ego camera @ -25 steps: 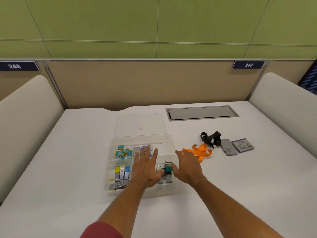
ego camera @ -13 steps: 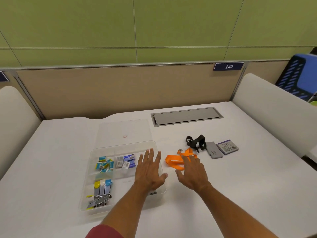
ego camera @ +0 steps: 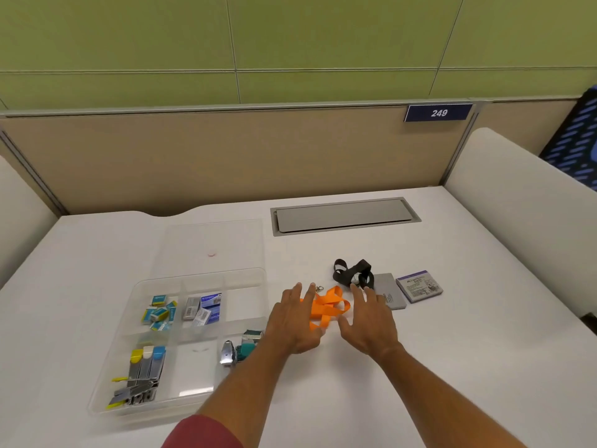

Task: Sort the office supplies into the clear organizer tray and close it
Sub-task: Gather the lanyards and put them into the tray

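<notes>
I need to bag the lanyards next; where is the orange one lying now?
In the head view the orange lanyard lies on the white desk right of the clear organizer tray, between the two open hands, with the black strap just behind it.

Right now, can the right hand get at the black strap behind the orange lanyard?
Probably yes. The right hand is open, its fingertips just short of the black strap, and nothing lies between them.

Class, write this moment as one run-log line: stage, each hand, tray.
stage: reaching for orange lanyard | left hand: open, over it | right hand: open, beside it | organizer tray: open, lid off
</notes>
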